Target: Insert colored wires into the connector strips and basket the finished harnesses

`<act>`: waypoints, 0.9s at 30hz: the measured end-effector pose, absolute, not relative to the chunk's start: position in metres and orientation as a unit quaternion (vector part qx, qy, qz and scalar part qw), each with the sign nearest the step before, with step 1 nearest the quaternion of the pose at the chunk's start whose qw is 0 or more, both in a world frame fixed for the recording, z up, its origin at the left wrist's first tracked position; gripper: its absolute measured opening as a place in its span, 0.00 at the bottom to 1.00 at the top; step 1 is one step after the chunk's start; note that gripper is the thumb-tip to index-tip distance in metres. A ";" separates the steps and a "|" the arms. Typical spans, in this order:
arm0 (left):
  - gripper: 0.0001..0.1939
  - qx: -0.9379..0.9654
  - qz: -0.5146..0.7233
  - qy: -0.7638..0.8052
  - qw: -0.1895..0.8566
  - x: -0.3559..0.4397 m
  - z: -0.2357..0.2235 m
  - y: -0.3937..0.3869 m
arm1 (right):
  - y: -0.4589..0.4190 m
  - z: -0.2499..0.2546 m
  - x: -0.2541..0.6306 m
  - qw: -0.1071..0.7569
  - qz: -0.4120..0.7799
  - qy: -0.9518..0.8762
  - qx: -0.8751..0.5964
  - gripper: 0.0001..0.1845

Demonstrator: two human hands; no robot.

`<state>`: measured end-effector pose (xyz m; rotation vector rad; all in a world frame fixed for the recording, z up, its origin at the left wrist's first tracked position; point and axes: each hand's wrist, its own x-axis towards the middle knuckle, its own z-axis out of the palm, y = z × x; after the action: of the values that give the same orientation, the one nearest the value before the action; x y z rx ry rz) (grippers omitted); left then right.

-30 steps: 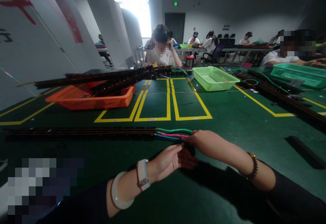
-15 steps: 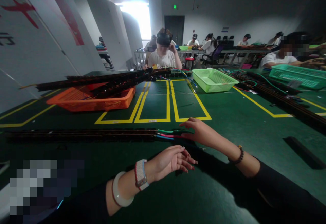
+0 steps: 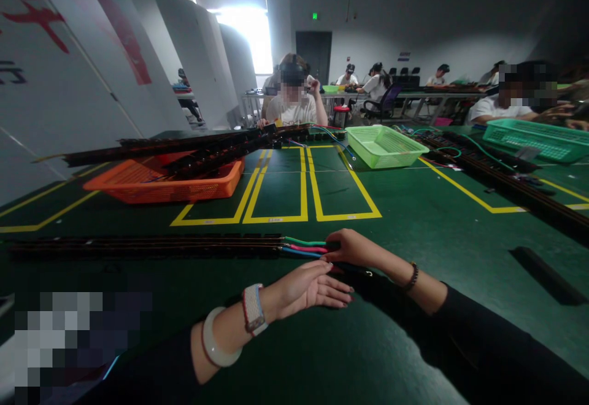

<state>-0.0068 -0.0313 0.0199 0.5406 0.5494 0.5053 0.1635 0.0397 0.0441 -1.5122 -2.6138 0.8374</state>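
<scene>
A long dark strip (image 3: 147, 246) lies across the green table in front of me. Green, red and blue wires (image 3: 304, 246) stick out of its right end. My right hand (image 3: 352, 248) is curled around the ends of these wires, where a dark piece lies under the fingers. My left hand (image 3: 308, 286) hovers just in front of it, palm turned inward, fingers stretched out and holding nothing. It wears a watch and a pale bangle. A bead bracelet sits on my right wrist.
An orange basket (image 3: 168, 181) with several long dark strips stands at the back left. A light green basket (image 3: 384, 145) and a teal basket (image 3: 536, 140) stand further back. Yellow lines mark boxes on the table. Other people sit at the far side and beyond.
My right hand rose above the wires with fingers spread, then came back down and closed on the wire ends. My left hand stayed close, fingers open.
</scene>
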 end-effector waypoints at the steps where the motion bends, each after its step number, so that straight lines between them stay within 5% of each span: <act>1: 0.17 0.250 0.250 0.263 0.898 -0.007 0.019 -0.031 | 0.039 0.044 0.163 0.004 0.265 -0.835 -0.482 0.12; 10: 0.23 0.188 0.286 0.217 0.914 -0.010 0.018 -0.028 | 0.023 0.053 0.156 0.005 0.135 -0.868 -0.478 0.10; 27: 0.08 0.050 0.398 0.270 0.876 -0.001 0.019 -0.029 | -0.016 0.050 0.132 -0.083 -0.161 -0.931 -0.318 0.10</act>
<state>-0.0008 -0.0292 0.0190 0.1037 0.5638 0.8298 0.1318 -0.0159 0.0496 -1.0547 -3.0885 -0.5341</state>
